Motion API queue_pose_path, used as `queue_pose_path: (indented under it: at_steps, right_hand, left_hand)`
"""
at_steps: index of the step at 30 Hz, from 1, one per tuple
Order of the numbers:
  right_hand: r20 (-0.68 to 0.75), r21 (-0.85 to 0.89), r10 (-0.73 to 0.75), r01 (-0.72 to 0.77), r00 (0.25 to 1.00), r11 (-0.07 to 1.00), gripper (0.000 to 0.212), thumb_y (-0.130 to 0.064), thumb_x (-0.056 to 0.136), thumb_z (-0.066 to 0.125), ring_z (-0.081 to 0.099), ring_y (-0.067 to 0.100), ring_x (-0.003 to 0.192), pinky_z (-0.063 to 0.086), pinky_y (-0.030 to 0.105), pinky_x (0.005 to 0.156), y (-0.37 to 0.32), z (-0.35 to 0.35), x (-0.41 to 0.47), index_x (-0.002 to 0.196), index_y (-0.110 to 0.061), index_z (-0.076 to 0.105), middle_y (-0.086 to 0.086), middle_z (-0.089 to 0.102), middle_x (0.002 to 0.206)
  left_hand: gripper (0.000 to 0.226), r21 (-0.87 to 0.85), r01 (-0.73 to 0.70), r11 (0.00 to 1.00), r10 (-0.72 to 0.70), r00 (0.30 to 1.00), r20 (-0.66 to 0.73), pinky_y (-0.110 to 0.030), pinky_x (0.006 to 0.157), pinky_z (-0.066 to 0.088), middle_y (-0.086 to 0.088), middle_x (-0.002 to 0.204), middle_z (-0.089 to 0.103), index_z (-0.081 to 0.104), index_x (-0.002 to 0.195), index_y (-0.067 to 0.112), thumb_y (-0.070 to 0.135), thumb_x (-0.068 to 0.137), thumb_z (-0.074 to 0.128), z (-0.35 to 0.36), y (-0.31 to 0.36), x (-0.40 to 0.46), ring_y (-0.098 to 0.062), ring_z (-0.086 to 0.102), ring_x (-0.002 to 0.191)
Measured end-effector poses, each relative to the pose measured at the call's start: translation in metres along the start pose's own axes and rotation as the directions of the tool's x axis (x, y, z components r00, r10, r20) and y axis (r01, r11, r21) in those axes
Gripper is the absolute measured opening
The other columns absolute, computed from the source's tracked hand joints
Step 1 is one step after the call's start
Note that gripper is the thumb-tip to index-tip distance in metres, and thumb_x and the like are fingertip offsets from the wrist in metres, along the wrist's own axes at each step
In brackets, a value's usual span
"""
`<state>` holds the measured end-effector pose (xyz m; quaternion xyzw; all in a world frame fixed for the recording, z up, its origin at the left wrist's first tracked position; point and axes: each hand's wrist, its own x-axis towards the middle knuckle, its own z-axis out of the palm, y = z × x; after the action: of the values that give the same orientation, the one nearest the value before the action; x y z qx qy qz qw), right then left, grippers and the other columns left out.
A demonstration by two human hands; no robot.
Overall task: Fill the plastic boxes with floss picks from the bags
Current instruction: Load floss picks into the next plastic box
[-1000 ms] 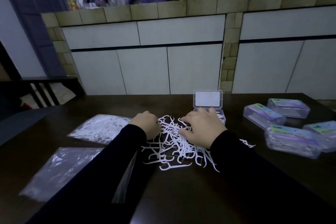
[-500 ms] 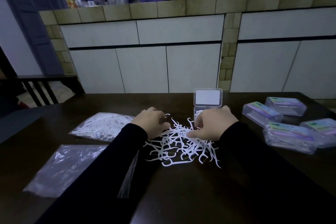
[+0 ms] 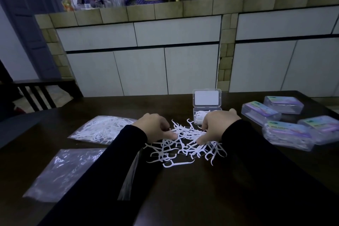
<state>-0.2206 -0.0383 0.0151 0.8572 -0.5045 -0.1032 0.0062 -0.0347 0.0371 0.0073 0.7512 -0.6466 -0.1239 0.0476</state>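
Two hands, left hand (image 3: 153,127) and right hand (image 3: 217,125), curl their fingers into the loose floss picks (image 3: 185,145) heaped mid-bench (image 3: 183,198), gripping some. Just beyond the right hand stands the open plastic box (image 3: 207,105); a full bag (image 3: 102,128) lies far left.

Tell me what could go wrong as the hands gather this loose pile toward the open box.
The floss picks look tangled, so a lifted clump may drag strays across the table. The right hand sits right against the small open box, which could get knocked. What the left hand holds is unclear.
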Motion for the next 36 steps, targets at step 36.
queue_pose_path:
  at_steps: [36]
  right_hand:
    - [-0.271, 0.449, 0.126, 0.009, 0.954, 0.894, 0.032, -0.048, 0.077, 0.074, 0.057, 0.015, 0.096, 0.043, 0.046, 0.096, 0.061, -0.022, -0.007, 0.103, -0.028, 0.073, -0.009, 0.068, 0.093]
  left_hand:
    - [0.018, -0.239, 0.021, 0.971, -0.122, 0.9, -0.418, -0.026, 0.081, 0.049, 0.001, 0.093, 0.072, 0.073, 0.101, 0.02, 0.027, 0.093, 0.058, 0.004, 0.041, -0.003, -0.016, 0.064, 0.087]
